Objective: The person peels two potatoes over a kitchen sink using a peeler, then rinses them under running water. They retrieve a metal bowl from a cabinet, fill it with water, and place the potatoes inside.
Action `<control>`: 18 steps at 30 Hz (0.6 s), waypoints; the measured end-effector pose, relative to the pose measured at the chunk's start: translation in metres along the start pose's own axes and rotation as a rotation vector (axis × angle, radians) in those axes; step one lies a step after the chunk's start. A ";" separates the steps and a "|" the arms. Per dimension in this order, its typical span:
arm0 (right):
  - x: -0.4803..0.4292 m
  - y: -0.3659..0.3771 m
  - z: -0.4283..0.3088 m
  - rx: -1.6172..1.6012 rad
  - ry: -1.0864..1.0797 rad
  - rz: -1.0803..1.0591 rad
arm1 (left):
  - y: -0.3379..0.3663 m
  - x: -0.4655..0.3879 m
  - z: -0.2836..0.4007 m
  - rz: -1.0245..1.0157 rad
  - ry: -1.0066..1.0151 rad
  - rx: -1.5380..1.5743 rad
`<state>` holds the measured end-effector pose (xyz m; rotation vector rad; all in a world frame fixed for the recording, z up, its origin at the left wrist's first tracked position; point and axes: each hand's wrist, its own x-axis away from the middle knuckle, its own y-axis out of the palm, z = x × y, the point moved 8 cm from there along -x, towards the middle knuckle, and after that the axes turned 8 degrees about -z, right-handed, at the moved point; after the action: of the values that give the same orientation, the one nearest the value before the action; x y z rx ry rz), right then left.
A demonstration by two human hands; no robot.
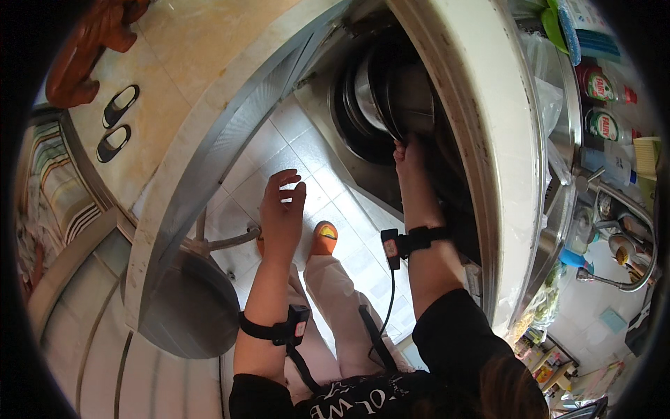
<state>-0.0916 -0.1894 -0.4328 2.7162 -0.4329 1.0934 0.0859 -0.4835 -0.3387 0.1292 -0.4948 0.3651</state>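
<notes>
Inside a low cabinet under the counter, several dark pans and a metal pot (368, 91) are stacked or leaning together on the cabinet floor (319, 112). My right hand (406, 152) reaches in with curled fingers at the lower rim of this cookware; whether it grips a rim or a handle is too dark to tell. My left hand (282, 196) hovers over the tiled floor, holding nothing, its fingers bent and apart. Both forearms wear black straps with small devices.
The pale counter edge (484, 157) runs close beside my right arm. Beyond it are a sink faucet (651, 262), dish soap bottles (602, 86) and utensils. A dark round stool (188, 304) stands at left. Slippers (120, 107) lie on the floor farther off.
</notes>
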 end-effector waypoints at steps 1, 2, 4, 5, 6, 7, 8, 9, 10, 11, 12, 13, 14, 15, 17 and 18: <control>0.004 0.002 -0.001 -0.010 0.017 -0.047 | 0.001 0.000 0.001 -0.009 0.021 0.042; 0.009 0.005 -0.001 -0.019 0.038 -0.095 | 0.002 0.001 -0.005 -0.018 -0.038 0.059; 0.019 0.009 0.001 -0.029 0.094 -0.142 | 0.005 0.003 -0.007 -0.055 -0.061 0.124; 0.023 0.010 0.003 -0.028 0.128 -0.140 | 0.005 0.004 -0.010 -0.051 -0.095 0.130; 0.028 0.012 0.005 -0.014 0.136 -0.149 | 0.005 0.005 -0.013 -0.046 -0.122 0.152; 0.033 0.013 0.010 -0.044 0.176 -0.139 | 0.004 0.005 -0.017 -0.040 -0.172 0.171; 0.037 0.015 0.015 -0.062 0.192 -0.140 | 0.003 0.003 -0.014 -0.033 -0.133 0.172; 0.042 0.016 0.021 -0.076 0.209 -0.131 | 0.002 0.001 -0.012 -0.023 -0.118 0.169; 0.046 0.018 0.027 -0.105 0.224 -0.135 | 0.000 -0.001 -0.010 -0.015 -0.110 0.167; 0.051 0.019 0.035 -0.128 0.243 -0.128 | -0.002 -0.004 -0.007 -0.005 -0.094 0.154; 0.054 0.019 0.043 -0.152 0.262 -0.121 | -0.004 -0.007 -0.005 0.001 -0.086 0.143; 0.057 0.019 0.049 -0.091 0.269 -0.129 | -0.005 -0.010 -0.002 0.004 -0.067 0.133; 0.060 0.018 0.056 -0.030 0.275 -0.136 | -0.007 -0.015 -0.002 0.009 -0.089 0.129; 0.062 0.018 0.062 0.030 0.270 -0.153 | -0.007 -0.019 -0.001 0.009 -0.091 0.122; 0.064 0.019 0.064 0.172 0.136 -0.217 | -0.008 -0.028 -0.002 0.013 -0.093 0.113; 0.064 0.016 0.066 0.244 0.075 -0.179 | -0.007 -0.033 -0.007 0.004 -0.122 0.118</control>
<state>-0.0104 -0.2353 -0.4337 2.8382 -0.0451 1.2655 0.0646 -0.4990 -0.3611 0.2663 -0.5944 0.3918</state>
